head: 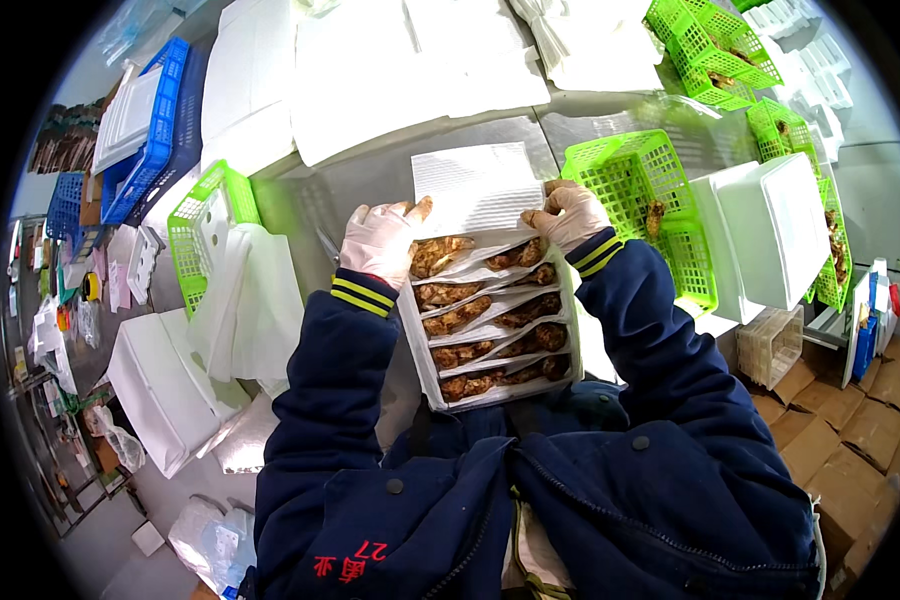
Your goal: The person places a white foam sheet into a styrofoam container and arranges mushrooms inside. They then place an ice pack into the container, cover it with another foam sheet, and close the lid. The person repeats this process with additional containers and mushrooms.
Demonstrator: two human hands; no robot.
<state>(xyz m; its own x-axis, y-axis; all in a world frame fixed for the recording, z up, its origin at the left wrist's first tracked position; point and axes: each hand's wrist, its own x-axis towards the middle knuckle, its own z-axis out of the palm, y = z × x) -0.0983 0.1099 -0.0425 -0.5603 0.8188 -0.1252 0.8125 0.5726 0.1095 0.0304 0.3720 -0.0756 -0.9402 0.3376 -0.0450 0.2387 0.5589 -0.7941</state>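
Note:
In front of my body sits a white box with brown, thick-stemmed mushrooms lying in two columns. Folds of white paper liner separate the rows. Over the far end of the box rises a white ribbed sheet. My left hand, in a pale glove with soiled fingertips, holds the sheet's left edge beside the upper left mushroom. At the right edge, my right hand, gloved as well, pinches the same sheet between thumb and fingers. The far inside of the box is partly hidden under the sheet.
To the right stands a green plastic basket holding a mushroom, beside white foam boxes. More green baskets are farther back. White sheets cover the far metal table. At left are another green basket and a white foam box.

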